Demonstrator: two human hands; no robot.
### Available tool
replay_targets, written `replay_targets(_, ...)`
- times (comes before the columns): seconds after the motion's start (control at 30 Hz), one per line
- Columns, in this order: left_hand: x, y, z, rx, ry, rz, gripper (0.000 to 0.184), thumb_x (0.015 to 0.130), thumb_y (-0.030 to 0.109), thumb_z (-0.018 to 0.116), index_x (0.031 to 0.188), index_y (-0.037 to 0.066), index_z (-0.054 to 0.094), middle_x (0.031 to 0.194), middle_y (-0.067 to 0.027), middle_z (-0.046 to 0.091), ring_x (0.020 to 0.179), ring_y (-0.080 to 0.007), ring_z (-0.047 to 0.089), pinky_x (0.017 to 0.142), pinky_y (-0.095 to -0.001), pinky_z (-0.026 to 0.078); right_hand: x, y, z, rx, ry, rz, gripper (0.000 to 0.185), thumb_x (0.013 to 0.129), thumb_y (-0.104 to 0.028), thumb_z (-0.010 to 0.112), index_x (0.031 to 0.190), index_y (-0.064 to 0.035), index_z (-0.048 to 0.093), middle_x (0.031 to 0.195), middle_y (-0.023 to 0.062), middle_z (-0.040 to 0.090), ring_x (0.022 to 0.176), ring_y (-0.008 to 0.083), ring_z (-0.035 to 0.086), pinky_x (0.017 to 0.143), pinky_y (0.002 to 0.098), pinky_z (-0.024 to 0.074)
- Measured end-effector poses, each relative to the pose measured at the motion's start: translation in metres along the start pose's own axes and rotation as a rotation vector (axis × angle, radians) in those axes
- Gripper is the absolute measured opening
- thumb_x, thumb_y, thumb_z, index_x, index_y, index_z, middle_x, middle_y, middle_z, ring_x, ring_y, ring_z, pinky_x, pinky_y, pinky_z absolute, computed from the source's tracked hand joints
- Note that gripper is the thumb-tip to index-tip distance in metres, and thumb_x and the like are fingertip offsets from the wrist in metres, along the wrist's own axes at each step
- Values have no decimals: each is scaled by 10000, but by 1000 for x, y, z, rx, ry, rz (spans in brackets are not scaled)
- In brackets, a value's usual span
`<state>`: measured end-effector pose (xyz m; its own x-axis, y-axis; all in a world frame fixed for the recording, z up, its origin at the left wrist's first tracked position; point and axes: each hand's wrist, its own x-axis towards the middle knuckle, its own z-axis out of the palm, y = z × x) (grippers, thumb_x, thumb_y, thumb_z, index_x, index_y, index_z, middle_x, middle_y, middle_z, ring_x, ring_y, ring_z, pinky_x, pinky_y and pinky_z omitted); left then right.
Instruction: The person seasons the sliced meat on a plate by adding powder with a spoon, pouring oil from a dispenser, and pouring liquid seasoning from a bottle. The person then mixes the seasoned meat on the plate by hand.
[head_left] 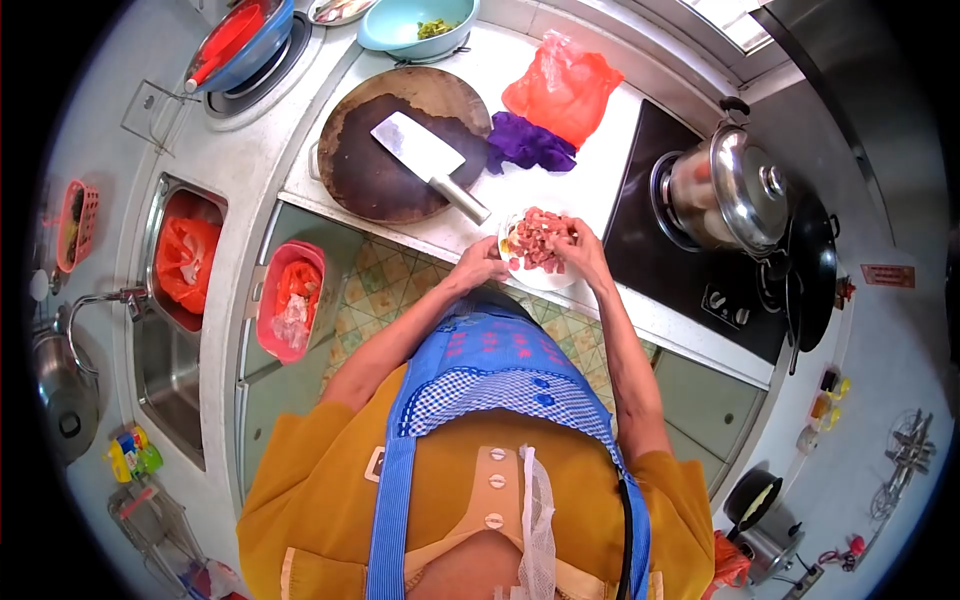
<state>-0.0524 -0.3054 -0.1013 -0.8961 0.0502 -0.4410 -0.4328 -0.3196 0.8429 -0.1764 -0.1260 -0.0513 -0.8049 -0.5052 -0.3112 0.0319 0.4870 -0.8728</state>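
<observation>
A white plate [549, 281] heaped with diced red meat [537, 238] is at the counter's front edge. My left hand [482, 262] is closed on the plate's left rim. On the right side of the heap, my right hand [583, 250] has its fingers bent against the meat; whether a piece is between them is too small to tell. Just left of the plate, a cleaver [420, 148] lies on a round wooden chopping board [350, 110], its handle reaching over the board's edge. A purple cloth [530, 146] lies beside the board.
Behind the cloth is a red plastic bag [565, 88]. A steel pot [728, 190] and a black wok [812, 270] stand on the cooktop [690, 285] at right. At left are a sink [170, 365] and a pink bin [292, 300]. A light blue bowl [385, 25] stands at the back.
</observation>
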Motion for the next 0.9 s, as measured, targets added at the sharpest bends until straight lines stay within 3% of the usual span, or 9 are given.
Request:
replay_targets(0.1,3,-4,0,-10,5,9,405,773,135,642,1132,16,499,980,-77,569,842,-142,565,718,-266,500,-16,-3,13,214,-182,-42,375,709,15,586,1079,-31,546,861,86,586,735,217,603,656,276,496)
replay_targets(0.17,2,-5,-1,-15,10,10,397,776,130,638,1131,17,502,979,-76,570,837,-142,566,718,-266,500,-33,-5,23,-414,81,-579,466,658,73,579,1101,-72,551,1054,158,535,869,263,581,736,301,489)
replay_targets(0.2,2,-4,0,-9,5,8,392,776,123,636,1129,19,503,980,-74,571,835,-143,567,718,-266,499,-34,14,30,-561,101,-566,486,652,64,571,1105,-111,563,1173,176,468,952,303,540,799,329,468)
replay_targets(0.3,3,-4,-1,-3,-2,6,385,776,111,629,1128,19,505,984,-72,572,835,-145,569,718,-266,499,-26,28,33,-614,47,-490,442,674,-11,606,1101,-116,565,1172,152,461,964,366,519,794,423,460)
replay_targets(0.47,2,-1,1,10,-3,0,383,775,93,613,1134,19,501,995,-74,575,835,-147,572,722,-265,498,8,28,17,-528,-155,-23,339,702,-69,635,1033,-84,565,1079,153,517,905,311,568,772,345,470)
replay_targets(0.63,0,1,1,8,3,7,394,768,77,600,1143,19,491,1001,-78,577,839,-148,574,724,-270,505,-20,-22,7,-306,-177,-196,445,734,-116,657,1162,-100,534,1080,176,518,954,291,564,839,329,455)
replay_targets(0.73,-1,2,3,8,17,2,398,765,67,590,1145,17,488,995,-76,579,838,-146,575,717,-266,507,-16,-20,15,-260,33,-131,519,712,-246,685,1188,-127,517,1124,172,487,1022,324,517,864,395,432)
replay_targets(0.8,3,-3,0,7,4,10,404,763,61,586,1151,17,484,992,-76,580,837,-147,576,717,-265,507,-2,-9,30,-513,347,-68,636,658,-390,697,1212,-155,490,1153,165,463,1062,360,466,867,464,404)
replay_targets(0.9,3,-2,0,-2,7,16,406,748,39,583,1142,9,489,963,-79,586,825,-154,586,701,-266,517,-1,-20,59,-699,353,-35,729,595,-483,698,1216,-175,471,1172,165,442,1074,373,436,849,499,391)
